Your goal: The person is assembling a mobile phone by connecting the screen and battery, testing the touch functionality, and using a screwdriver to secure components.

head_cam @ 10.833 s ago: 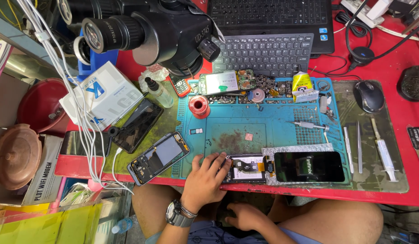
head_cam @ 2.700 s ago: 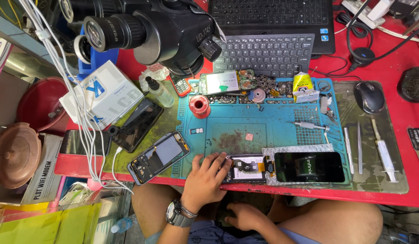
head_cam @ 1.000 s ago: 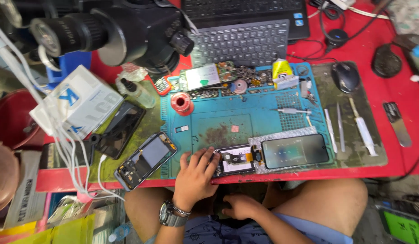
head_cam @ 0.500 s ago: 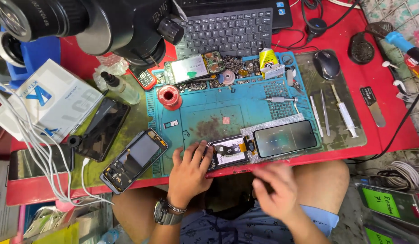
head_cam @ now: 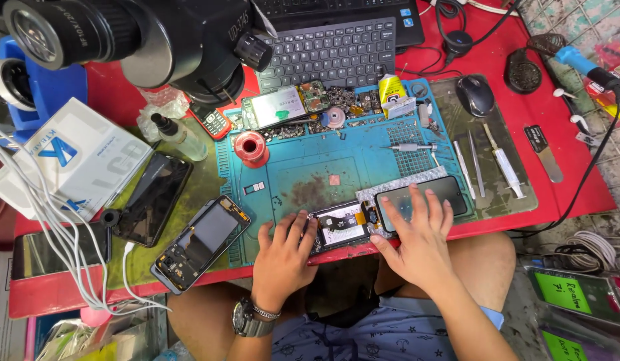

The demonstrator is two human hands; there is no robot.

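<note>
White box (head_cam: 82,157) far left; both hands on opened phone (head_cam: 343,226) w/ screen (head_cam: 423,200).

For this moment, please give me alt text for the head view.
A person's left hand rests on an opened phone while the right hand lies flat on its detached dark screen, at the near edge of a blue repair mat on a cluttered red bench.

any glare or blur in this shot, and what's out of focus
Head view: even daylight, soft shadows; the microscope at top left looms large, close to the lens and slightly soft. Faint glare on the phone screen under the right hand. The left hand and blue mat look sharp; straight edges bow near the corners.
</note>
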